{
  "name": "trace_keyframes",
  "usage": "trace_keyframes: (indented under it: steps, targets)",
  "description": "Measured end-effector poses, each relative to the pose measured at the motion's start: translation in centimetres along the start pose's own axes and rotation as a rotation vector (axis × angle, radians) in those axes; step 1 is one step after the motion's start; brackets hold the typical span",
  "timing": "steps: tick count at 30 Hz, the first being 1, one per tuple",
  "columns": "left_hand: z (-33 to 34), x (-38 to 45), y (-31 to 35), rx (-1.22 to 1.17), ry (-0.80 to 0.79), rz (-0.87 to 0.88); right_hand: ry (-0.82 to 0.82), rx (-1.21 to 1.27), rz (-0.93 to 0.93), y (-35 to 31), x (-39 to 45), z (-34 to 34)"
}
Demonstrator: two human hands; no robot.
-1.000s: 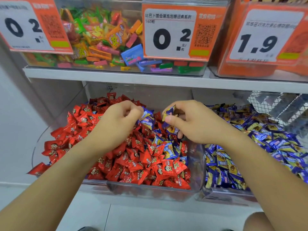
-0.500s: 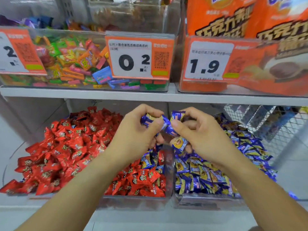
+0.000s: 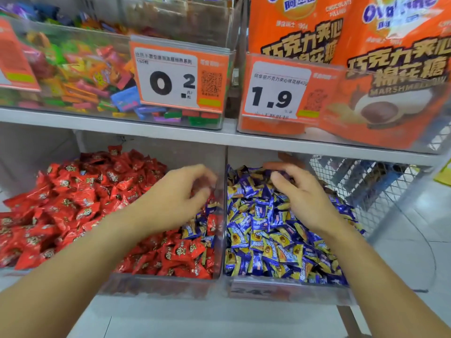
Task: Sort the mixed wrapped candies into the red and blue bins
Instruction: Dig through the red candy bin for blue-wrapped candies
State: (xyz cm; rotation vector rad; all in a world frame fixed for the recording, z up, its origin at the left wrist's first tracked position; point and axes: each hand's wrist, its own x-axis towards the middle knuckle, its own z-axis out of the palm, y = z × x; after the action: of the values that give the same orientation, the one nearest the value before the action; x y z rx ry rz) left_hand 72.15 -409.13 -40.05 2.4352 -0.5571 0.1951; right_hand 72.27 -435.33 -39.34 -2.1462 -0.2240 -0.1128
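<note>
The clear left bin (image 3: 156, 285) holds a heap of red wrapped candies (image 3: 73, 206). Several stray blue candies (image 3: 195, 229) lie among them near its right wall. The clear right bin (image 3: 280, 287) is full of blue-and-yellow wrapped candies (image 3: 266, 242). My left hand (image 3: 175, 198) hovers over the red bin's right side, fingers loosely curled and apart, with nothing visible in them. My right hand (image 3: 305, 198) is spread palm down over the back of the blue pile; its fingertips are blurred.
A white shelf edge (image 3: 170, 132) runs just above both bins. On it stand a clear bin of mixed colourful candies (image 3: 80, 76), orange price tags (image 3: 178, 76) and orange marshmallow bags (image 3: 390, 69). A wire mesh basket (image 3: 366, 181) sits right of the blue bin.
Both hands held blue candies together above the divider. They have since moved apart, the right hand over the blue pile and the left over the red bin, and neither shows a candy.
</note>
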Motion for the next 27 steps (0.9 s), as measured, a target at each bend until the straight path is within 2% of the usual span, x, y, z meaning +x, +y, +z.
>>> trace_keyframes:
  steps: [3,6,8,11,16,20,23,27]
  targets:
    - [0.1,-1.7,-1.7,0.184,-0.334,-0.001,-0.009,-0.167,-0.075,-0.9,-0.1,0.8]
    - [0.1,-2.2,-2.6,0.26,-0.468,-0.008,0.03,-0.111,-0.267,-3.8,-0.7,2.7]
    - [-0.5,-2.3,-3.5,0.269,-0.462,0.002,-0.041,-0.11,-0.402,-6.0,-0.6,4.4]
    - [-1.5,-2.5,-4.4,0.231,-0.425,0.05,-0.235,-0.252,-0.482,-8.8,1.4,6.5]
    - [-2.5,-3.5,-5.3,0.11,-0.28,0.085,-0.691,-0.915,-0.324,-10.5,6.1,9.8]
    - [-4.2,-4.0,-6.6,0.067,-0.205,0.024,-0.994,-1.011,-0.164,-10.1,7.5,12.6]
    - [-4.8,-4.2,-7.1,0.058,-0.205,-0.001,-1.056,-1.061,-0.155,-9.2,8.1,13.6]
    - [-4.6,-4.3,-7.2,0.065,-0.217,-0.007,-1.048,-0.933,-0.138,-8.0,8.3,13.9]
